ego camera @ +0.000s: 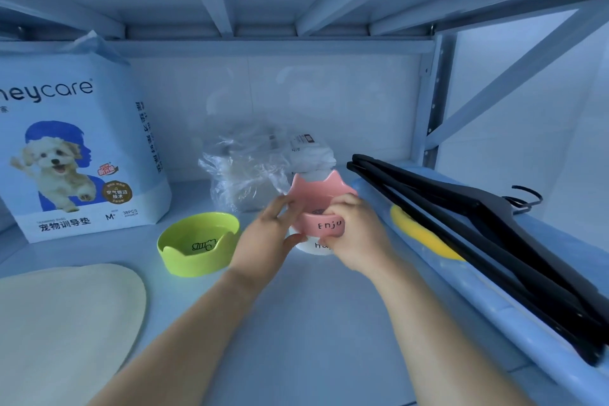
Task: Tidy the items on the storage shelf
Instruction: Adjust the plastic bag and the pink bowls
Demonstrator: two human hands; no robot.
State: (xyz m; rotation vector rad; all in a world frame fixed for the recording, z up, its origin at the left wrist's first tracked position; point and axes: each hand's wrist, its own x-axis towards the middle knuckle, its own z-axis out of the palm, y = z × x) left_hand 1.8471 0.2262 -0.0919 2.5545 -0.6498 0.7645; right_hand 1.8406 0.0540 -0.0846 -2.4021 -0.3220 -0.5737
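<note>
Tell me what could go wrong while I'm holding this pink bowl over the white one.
1. The pink bowl, gripped by the left hand and the right hand, sits tilted right over the white bowl; set down hard, the two might knock and chip.
2. The left thumb lies low between the bowls and could get pinched.
3. The plastic bag lies close behind; a push backward may shove it.

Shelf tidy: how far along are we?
Looks done: pet pad pack stands upright back left; black hangers lie bundled at right. In hand: left hand and right hand hold the pink bowl over the white bowl, apparently nesting it. To do: green bowl sits apart, likely next to stack; crumpled plastic bag behind looks unsorted.
</note>
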